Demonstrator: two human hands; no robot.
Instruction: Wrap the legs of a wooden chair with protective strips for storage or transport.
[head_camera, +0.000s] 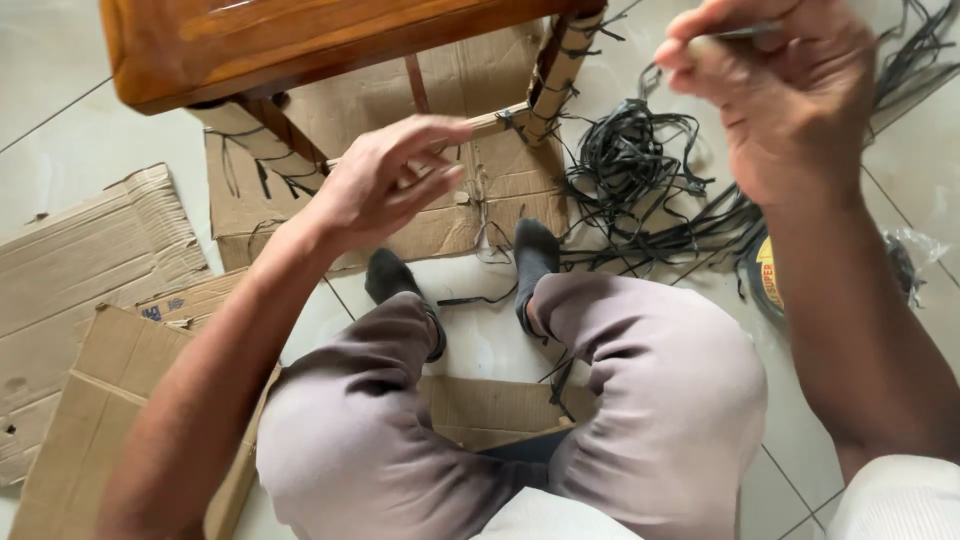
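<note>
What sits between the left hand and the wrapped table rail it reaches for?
Nothing visible. The left hand lies open with its fingers right at the cardboard-wrapped rail under the wooden table; whether they touch is unclear. The right hand is raised to the side, pinching something thin, clear of that path.

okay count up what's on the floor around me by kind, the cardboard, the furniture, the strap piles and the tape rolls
Loose cardboard pieces: 4
Wooden furniture piece: 1
Tangled black strap pile: 1
Tape roll: 1
Total: 7

Flattened brown cardboard boxes (90, 260) lie left; a round yellow-red label (768, 272) (partly hidden) sits right.
</note>
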